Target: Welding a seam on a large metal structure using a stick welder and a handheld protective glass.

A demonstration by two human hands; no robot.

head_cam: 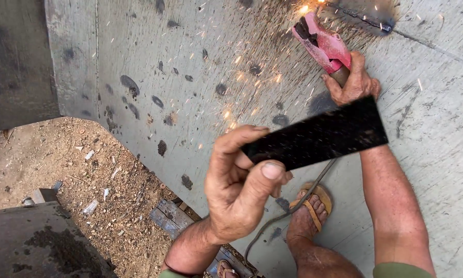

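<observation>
left hand (241, 183) pinches 1 dark rectangular filter plate (316, 136), held flat at centre frame. right hand (352, 82) fingers closed around pink electrode holder (321, 44), sparking against grey steel sheet (190, 67).

My head camera looks steeply down, close over my hands, onto the grey metal sheet (138, 62), my sandalled foot (308, 213) and the dirt ground (56, 154).

a large grey steel plate (190, 92), blotched with dark spots, filled the view in daylight. beyond its edge lay sandy ground (61, 159) littered with debris, and a wooden pallet (170, 216).
</observation>
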